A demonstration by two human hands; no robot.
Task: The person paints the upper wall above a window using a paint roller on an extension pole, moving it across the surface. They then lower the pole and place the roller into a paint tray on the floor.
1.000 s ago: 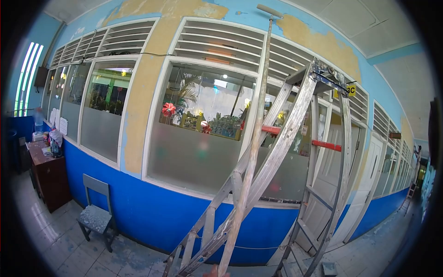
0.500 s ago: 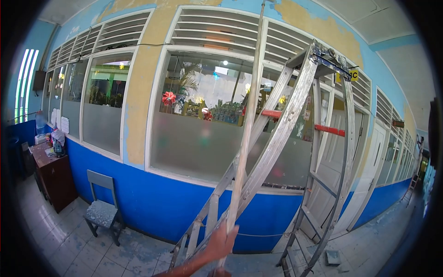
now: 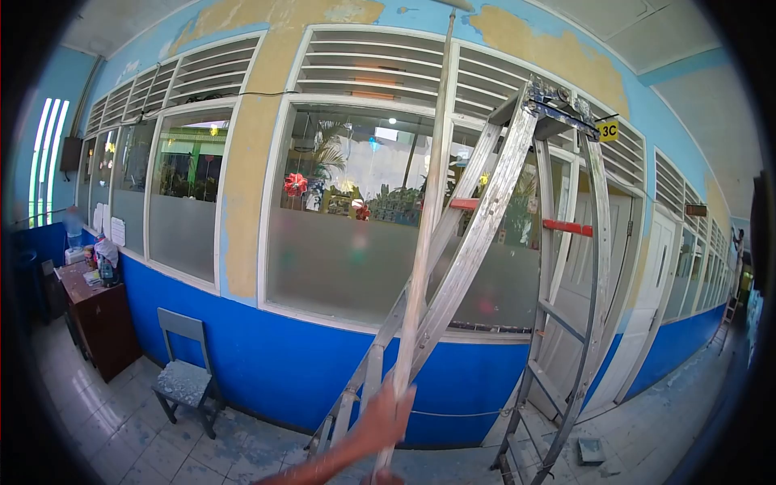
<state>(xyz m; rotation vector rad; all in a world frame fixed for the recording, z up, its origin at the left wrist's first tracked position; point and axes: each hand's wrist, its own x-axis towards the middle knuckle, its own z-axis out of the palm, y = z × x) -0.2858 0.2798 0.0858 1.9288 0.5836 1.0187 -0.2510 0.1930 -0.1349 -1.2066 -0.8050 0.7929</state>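
A long wooden pole (image 3: 421, 267) rises from the bottom edge to the upper wall, where a flat tool head (image 3: 454, 5) shows at its tip against the peeling paint. My left hand (image 3: 388, 419) is closed round the lower part of the pole, its forearm coming in from the bottom left. Lower down, my right hand (image 3: 383, 478) is mostly cut off by the bottom edge; the visible part is wrapped at the pole's lower end. Just behind the pole stands an aluminium stepladder (image 3: 485, 234) with red braces.
A grey chair (image 3: 184, 380) covered with paint flakes stands by the blue wall (image 3: 275, 364). Farther left is a brown cabinet (image 3: 101, 323) with bottles and bags. A small square container (image 3: 590, 451) lies right of the ladder. Another person (image 3: 739, 241) is far right.
The view has shifted slightly, with the windows and chair now lower in the frame. The tool head at the pole's tip shows more, higher on the wall. Both hands keep their hold.
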